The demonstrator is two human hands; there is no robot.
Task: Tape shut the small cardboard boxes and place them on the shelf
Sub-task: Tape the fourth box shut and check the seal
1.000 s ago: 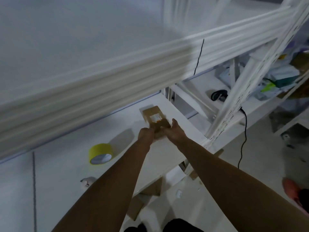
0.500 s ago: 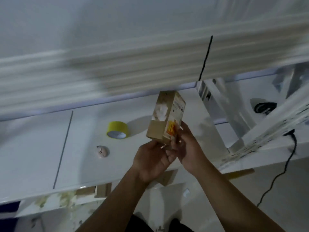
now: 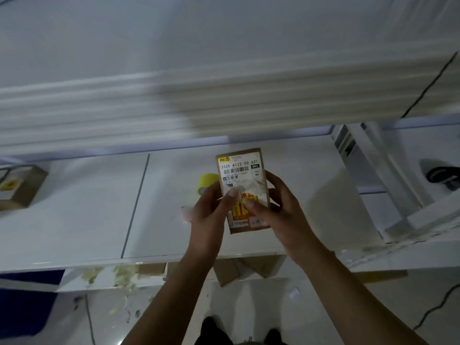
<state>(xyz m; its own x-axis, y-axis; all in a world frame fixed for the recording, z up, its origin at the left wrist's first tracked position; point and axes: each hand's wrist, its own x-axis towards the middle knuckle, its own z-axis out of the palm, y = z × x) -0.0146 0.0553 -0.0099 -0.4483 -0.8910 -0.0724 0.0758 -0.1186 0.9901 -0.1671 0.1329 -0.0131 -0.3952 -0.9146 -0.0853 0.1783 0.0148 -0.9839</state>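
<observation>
Head view looks down on a small cardboard box (image 3: 239, 168), held upright above the white shelf board (image 3: 87, 220), its printed label with barcode facing the camera. Both hands have hold of the box. The left hand (image 3: 209, 215) grips its lower left edge, thumb pressed on the label and fingers out of sight behind. The right hand (image 3: 286, 215) grips the right side, thumb on the red and yellow sticker and fingers curled round the right edge. Whether the box flaps are taped cannot be told from this side. Just left of the box, partly hidden by it and the left hand, a yellow tape roll (image 3: 207, 180) lies on the board. Lower left of the box, beside the left wrist, is a small pale pink object (image 3: 186, 212), too blurred to name. Far left of the box a second cardboard box (image 3: 22, 186) sits on the board. Above the box runs the blurred white edge of an upper shelf (image 3: 224, 103). Below the box, under the board's front edge, lie cardboard pieces (image 3: 231, 270).
</observation>
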